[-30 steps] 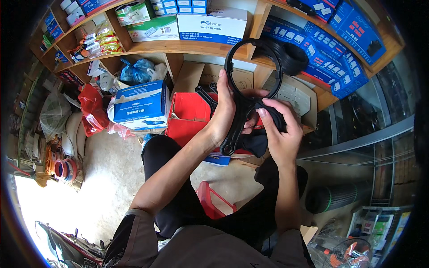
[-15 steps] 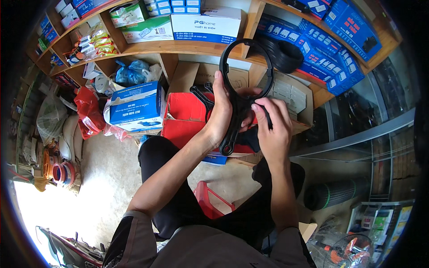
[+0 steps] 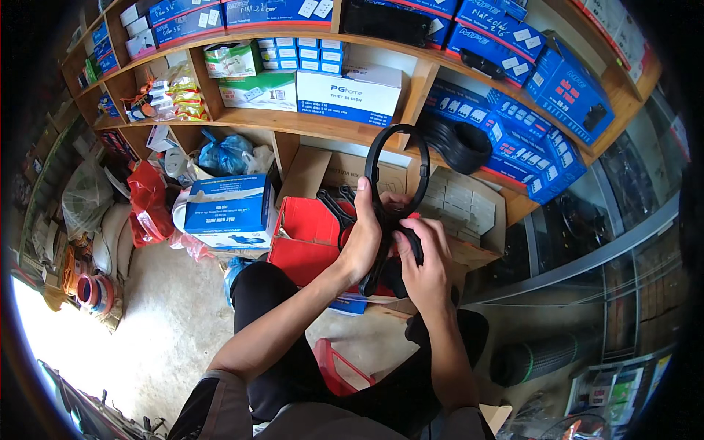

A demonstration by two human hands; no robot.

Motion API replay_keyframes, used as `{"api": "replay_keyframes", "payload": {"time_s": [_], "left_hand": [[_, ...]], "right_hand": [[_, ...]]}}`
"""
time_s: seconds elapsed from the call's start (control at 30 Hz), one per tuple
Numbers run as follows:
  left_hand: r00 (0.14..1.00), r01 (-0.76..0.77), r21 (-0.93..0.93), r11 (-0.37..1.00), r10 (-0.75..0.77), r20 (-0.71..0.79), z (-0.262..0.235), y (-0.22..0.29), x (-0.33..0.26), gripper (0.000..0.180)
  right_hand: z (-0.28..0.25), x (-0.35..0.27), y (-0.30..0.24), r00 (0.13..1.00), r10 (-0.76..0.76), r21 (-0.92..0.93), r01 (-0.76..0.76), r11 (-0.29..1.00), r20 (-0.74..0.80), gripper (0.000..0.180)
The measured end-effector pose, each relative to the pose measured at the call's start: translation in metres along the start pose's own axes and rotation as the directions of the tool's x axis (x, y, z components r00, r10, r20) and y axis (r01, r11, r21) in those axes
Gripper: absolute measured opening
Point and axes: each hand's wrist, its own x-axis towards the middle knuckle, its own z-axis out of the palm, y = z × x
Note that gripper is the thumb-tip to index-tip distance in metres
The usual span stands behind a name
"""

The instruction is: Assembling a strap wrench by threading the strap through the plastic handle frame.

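Both hands are around black plastic ring-headed wrenches point(image 3: 374, 155), the kind used on filter housings, raised above an opened red cardboard box point(image 3: 304, 224). The large ring points up and away from me, and a handle hangs below it. My left hand point(image 3: 362, 238) grips the handle side, thumb pointing up along it. More black handle ends point(image 3: 337, 207) stick out to the left of this hand, so it seems to be more than one piece. My right hand point(image 3: 423, 257) is closed by the ring's base, fingers and thumb pinching a black part there.
Wooden shelves point(image 3: 257, 117) packed with boxes stretch across the far side. A blue and white box point(image 3: 226, 209) and a red plastic bag point(image 3: 149, 205) stand at left. Black coiled hose point(image 3: 460, 147) lies on a shelf, and a dark mesh roll point(image 3: 543, 358) is at right. A red stool point(image 3: 330, 367) shows between my legs.
My view has tipped up, so the shelves and hands appear lower. The ring has turned and looks narrower. Both hands keep their hold on the wrenches.
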Motion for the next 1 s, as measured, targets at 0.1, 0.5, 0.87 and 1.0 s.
{"api": "replay_keyframes", "payload": {"time_s": [0.1,0.5,0.87,1.0], "left_hand": [[0.999,-0.045,0.028,0.999,0.044,0.026,-0.009,-0.006,0.003,0.108],[0.994,-0.111,0.099,0.989,0.11,0.017,-0.011,-0.019,0.008,0.102],[0.993,-0.118,0.132,0.984,0.117,0.013,-0.004,-0.021,0.006,0.097],[0.987,-0.153,0.099,0.983,0.158,-0.04,-0.004,-0.022,0.011,0.096]], "right_hand": [[0.0,0.002,-0.002,1.0,0.006,0.091,-0.005,0.996,-0.01,0.023],[0.001,0.001,-0.005,0.899,0.435,0.345,-0.422,0.838,0.044,0.017],[0.001,-0.003,-0.002,0.998,0.01,-0.078,-0.015,0.997,-0.058,0.022],[0.005,-0.006,0.0,0.999,-0.01,-0.045,0.008,0.999,-0.039,0.024]]}}
